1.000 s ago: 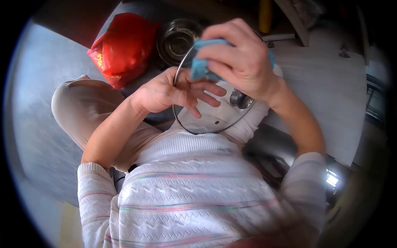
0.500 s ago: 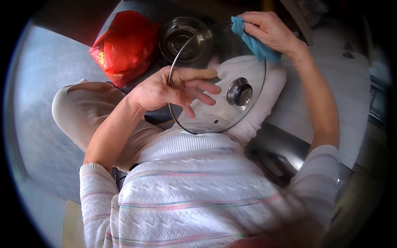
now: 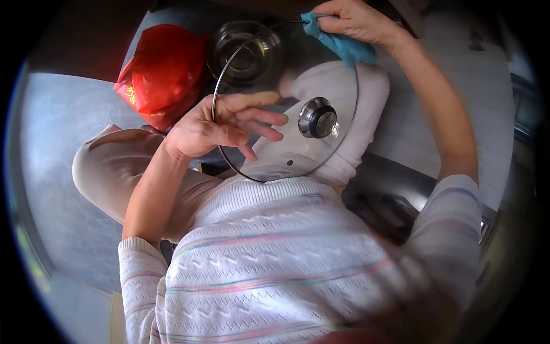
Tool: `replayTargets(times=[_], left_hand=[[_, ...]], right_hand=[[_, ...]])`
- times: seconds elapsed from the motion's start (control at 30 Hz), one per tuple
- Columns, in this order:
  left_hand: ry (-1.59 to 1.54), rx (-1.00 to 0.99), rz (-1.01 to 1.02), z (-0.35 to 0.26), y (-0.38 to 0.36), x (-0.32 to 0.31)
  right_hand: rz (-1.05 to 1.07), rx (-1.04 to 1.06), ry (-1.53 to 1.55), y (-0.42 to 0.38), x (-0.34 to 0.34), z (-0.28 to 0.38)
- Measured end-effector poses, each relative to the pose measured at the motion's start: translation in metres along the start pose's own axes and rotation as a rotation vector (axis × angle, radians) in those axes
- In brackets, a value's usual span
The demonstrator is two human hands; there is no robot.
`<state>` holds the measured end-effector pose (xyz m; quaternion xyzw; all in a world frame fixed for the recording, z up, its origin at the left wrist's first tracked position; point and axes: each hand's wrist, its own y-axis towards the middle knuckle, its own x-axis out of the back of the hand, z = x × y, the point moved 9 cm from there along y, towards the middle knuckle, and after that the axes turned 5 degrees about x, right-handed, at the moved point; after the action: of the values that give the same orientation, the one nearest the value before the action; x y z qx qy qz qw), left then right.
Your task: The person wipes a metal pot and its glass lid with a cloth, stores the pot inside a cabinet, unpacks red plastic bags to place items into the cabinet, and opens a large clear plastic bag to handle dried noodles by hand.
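One metal basin (image 3: 229, 77) stood far, right of one bulging red bag (image 3: 162, 71), contents hidden. Grey surface (image 3: 57, 200) stretched left. One glass lid (image 3: 281, 152) hung over the legs (image 3: 123, 169); behind its left rim, the left hand's (image 3: 203, 131) grip was wide. The right hand's (image 3: 360, 22) pinched one blue cloth (image 3: 344, 46) at its far-right edge.

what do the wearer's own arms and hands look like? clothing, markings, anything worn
White knit sleeves, left and right, with thin coloured stripes; ribbed cuff visible on the left. Forearms bare below the sleeves. Left hand and right hand bare too: no gloves, rings or watch visible.
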<state>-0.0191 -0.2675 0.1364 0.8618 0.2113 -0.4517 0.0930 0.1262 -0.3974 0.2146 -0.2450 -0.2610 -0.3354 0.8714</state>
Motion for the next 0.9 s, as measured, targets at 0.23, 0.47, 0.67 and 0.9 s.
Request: replayTargets(times=[0.23, 0.47, 0.67, 0.9], left_hand=[[-0.081, -0.007, 0.024, 0.004, 0.001, 0.007], [-0.053, -0.033, 0.232, -0.007, -0.001, 0.008], [0.063, -0.115, 0.031, -0.062, -0.014, 0.03], [0.128, -0.159, -0.045, -0.073, -0.043, 0.031]], right_hand=[[-0.113, -0.291, 0.282, -0.06, -0.014, -0.09], [-0.124, -0.254, 0.082, -0.054, -0.009, -0.07], [0.035, 0.048, -0.31, 0.017, -0.024, 0.041], [0.194, 0.253, -0.31, 0.066, -0.053, 0.092]])
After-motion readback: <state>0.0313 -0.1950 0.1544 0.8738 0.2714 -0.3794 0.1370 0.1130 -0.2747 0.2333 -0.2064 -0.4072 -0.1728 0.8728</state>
